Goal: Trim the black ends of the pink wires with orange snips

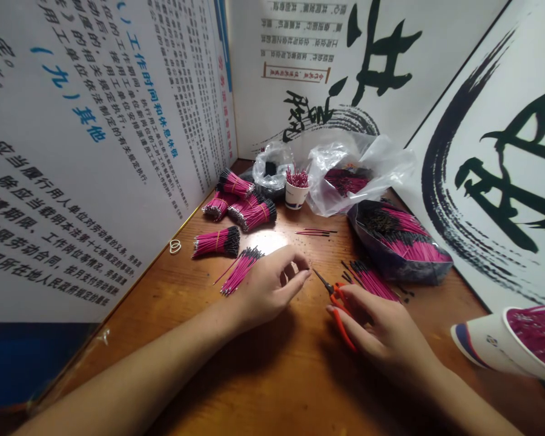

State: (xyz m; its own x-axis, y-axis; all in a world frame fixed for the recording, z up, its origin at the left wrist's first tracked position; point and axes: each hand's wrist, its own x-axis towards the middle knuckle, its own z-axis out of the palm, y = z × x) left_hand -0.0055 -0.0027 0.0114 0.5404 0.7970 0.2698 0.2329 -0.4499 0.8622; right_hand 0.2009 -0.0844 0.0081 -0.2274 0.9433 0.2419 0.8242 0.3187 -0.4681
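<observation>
My left hand (272,281) is over the middle of the table, thumb and fingertips pinched together; whatever they hold is too small to make out. My right hand (379,324) grips a pair of scissors (341,309) with orange handles, the narrow dark blades pointing toward my left fingertips. A loose pile of pink wires with black ends (241,270) lies just beyond my left wrist. Beyond my right hand is another pile of pink and black wires (373,280), with small black bits beside it.
Banded wire bundles (215,242) are stacked at the back left near rubber bands (175,246). A paper cup of wires (296,197), clear plastic bags (331,203) and a dark bag of wires (404,266) stand behind. Another cup (485,339) leans at right. Printed panels enclose the table.
</observation>
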